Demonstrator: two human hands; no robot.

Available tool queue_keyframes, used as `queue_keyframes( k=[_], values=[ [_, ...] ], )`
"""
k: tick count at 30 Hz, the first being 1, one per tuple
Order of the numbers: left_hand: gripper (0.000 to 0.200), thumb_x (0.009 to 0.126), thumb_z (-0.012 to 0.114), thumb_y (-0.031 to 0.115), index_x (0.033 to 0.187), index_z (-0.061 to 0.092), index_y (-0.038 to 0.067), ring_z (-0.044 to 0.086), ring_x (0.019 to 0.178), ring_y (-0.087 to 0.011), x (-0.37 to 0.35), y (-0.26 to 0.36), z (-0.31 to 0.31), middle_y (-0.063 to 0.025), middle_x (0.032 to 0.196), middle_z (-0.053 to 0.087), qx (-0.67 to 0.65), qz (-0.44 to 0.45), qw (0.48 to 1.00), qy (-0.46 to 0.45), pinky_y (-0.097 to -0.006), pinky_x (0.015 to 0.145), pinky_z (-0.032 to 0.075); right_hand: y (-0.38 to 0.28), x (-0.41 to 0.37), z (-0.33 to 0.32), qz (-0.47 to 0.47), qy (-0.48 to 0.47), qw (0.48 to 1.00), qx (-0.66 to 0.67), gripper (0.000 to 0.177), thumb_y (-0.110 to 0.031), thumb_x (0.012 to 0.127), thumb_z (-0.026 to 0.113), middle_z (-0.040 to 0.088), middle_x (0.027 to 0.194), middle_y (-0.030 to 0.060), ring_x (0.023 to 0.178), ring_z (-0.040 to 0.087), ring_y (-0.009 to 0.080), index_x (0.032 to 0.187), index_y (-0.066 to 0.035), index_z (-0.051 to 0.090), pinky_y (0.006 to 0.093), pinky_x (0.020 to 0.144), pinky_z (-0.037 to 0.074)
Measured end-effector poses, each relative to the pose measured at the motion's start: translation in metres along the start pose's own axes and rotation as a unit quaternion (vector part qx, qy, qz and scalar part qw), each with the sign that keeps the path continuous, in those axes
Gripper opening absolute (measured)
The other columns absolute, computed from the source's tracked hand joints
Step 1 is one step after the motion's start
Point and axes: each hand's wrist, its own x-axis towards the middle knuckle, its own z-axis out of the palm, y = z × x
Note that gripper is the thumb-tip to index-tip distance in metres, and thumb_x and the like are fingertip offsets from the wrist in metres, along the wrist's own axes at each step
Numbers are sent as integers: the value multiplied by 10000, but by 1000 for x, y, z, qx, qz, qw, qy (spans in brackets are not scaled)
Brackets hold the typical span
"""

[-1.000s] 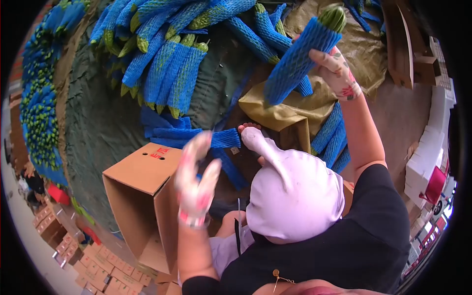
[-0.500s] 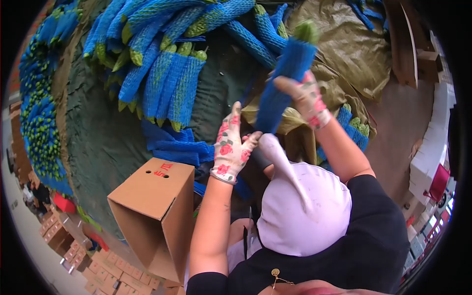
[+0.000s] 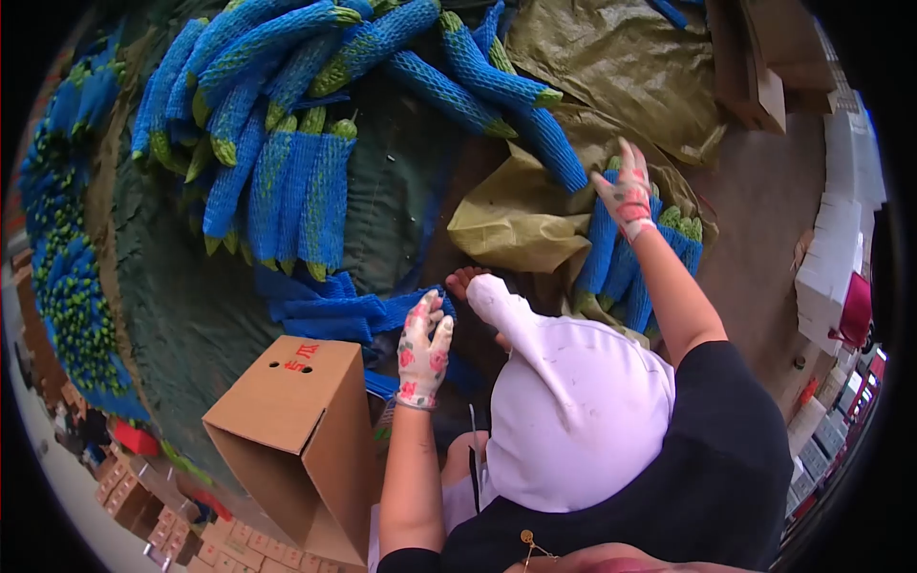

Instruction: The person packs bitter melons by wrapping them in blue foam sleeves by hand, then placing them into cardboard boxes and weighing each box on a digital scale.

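Note:
My left hand (image 3: 423,353), in a floral glove, is raised beside blue net sleeves (image 3: 330,310), its thumb apart from its curled fingers and nothing visible between them. My right hand (image 3: 628,196), gloved alike, rests with fingers spread at the top of a green vegetable in a blue net (image 3: 599,239). That vegetable lies in a row with several netted ones (image 3: 659,272) on the right. A bare hand of another person (image 3: 465,281) shows between my hands, left of a pale cap (image 3: 578,411).
An open cardboard box (image 3: 287,392) stands at lower left. Netted vegetables (image 3: 277,86) are piled at upper left, with more (image 3: 67,277) at far left. A brown-green sheet (image 3: 621,57) lies behind. Cartons (image 3: 750,76) stand at upper right, white boxes (image 3: 831,258) at far right.
My right hand has moved right and down and let go of the netted vegetable, now in the right-hand row. My left hand has lowered slightly, its fingers curling. The view has shifted.

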Motion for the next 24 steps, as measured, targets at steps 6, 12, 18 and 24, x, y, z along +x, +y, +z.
queue_keyframes(
  k=[6,12,18,24],
  values=[
    [423,898,598,113,1302,517,15,607,1071,-238,14,16,8,-151,1196,588,-9,27,999,-20,-331,929,481,-135,143,24,-177,-179,963,-90,829,-237,692,783,526,1276,193,1179,513,360,1388,-48,375,424,995,425],
    [403,914,629,116,1290,527,10,592,1091,-161,30,55,-5,-103,1204,616,-217,6,976,3,-290,927,476,-131,124,-1,-138,-225,959,105,608,-215,748,684,647,1041,199,953,629,370,1307,-84,484,426,816,494],
    [834,828,678,508,1436,319,64,452,1253,-320,90,116,15,-179,1386,429,-588,35,801,-112,-487,1062,373,-123,13,-66,-128,-454,694,544,548,-221,880,650,554,1288,84,1207,509,206,1361,-28,473,337,1043,376],
    [708,765,704,309,1319,408,-18,548,999,-296,-5,196,-49,-160,1147,529,-449,95,887,45,-477,914,436,-69,59,51,25,-197,980,-27,760,-400,716,757,540,1220,187,1164,512,366,1327,-77,443,438,956,450]
  ],
)
